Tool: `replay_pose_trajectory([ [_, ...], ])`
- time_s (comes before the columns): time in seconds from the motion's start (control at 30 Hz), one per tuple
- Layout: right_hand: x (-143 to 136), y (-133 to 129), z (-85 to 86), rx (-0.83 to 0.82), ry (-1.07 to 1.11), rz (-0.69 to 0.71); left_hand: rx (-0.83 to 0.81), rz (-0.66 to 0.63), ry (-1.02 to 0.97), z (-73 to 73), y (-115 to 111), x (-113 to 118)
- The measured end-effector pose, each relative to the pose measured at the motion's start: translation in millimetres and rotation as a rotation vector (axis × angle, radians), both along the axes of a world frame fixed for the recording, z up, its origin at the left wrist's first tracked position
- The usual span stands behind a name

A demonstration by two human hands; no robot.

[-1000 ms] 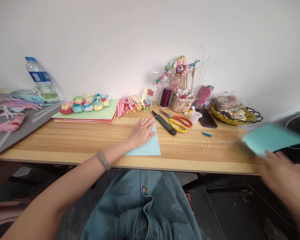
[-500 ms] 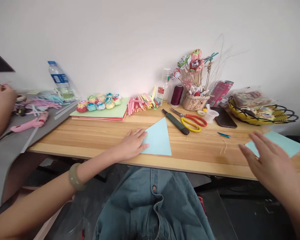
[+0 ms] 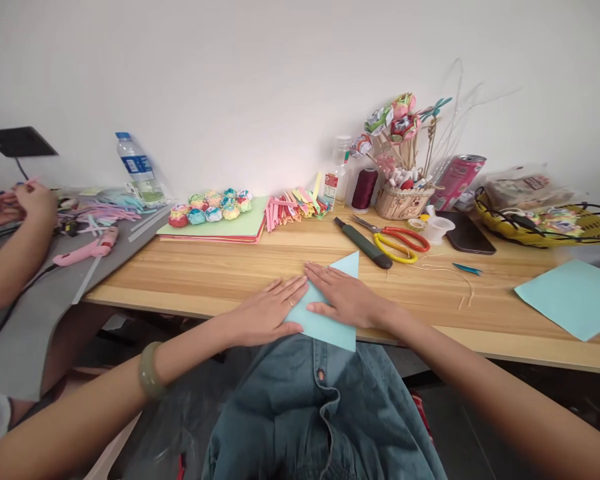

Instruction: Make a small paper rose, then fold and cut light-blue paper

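A light-blue sheet of paper, folded to a triangle [image 3: 325, 327], lies at the table's front edge, with one corner jutting over it. My left hand [image 3: 270, 310] rests flat on the paper's left side, fingers stretched out. Across the paper's upper middle lies my right hand [image 3: 343, 293], also flat, its fingertips close to those of the left. Both hands press on the paper without gripping it. Another light-blue sheet [image 3: 575, 300] lies on the table at the right.
Behind the paper are a green-handled cutter [image 3: 363, 243] and scissors [image 3: 405, 241]. Paper strips [image 3: 295, 205] and crumpled paper flowers [image 3: 213, 207] lie at the back. A wooden basket [image 3: 403, 201] holds flowers. At left, a co-worker's hands [image 3: 35, 200] are near a pink glue gun [image 3: 87, 250].
My right hand has moved left from the sheet at the right onto the folded paper. The folded paper has turned and come closer to me. The view has shifted slightly.
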State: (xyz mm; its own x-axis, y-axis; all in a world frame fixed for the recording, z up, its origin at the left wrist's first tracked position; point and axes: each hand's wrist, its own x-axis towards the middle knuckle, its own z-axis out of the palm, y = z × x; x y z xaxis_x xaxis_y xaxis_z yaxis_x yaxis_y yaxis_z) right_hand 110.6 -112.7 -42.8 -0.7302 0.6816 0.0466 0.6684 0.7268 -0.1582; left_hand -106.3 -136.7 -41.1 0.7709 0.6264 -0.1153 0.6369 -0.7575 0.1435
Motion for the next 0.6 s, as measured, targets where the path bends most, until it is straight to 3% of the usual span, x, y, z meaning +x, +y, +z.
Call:
replay_pose_trajectory([
  [0.2, 13.2, 0.6, -4.1, 0.069, -0.037, -0.024, 0.09, 0.012, 0.043, -4.8, -19.0, -44.8],
  [0.4, 36.7, -2.7, -1.8, 0.284, -0.025, -0.142, 0.232, 0.031, 0.081, -6.5, -34.8, -78.3],
  [0.5, 35.8, -26.8, 5.6, 0.409, 0.0, -0.144, 0.363, 0.025, 0.058, -2.9, -36.2, -75.0],
  [0.6, 28.2, -59.6, 8.9, 0.565, 0.045, -0.014, 0.523, 0.016, -0.034, 0.6, -37.8, -52.9],
])
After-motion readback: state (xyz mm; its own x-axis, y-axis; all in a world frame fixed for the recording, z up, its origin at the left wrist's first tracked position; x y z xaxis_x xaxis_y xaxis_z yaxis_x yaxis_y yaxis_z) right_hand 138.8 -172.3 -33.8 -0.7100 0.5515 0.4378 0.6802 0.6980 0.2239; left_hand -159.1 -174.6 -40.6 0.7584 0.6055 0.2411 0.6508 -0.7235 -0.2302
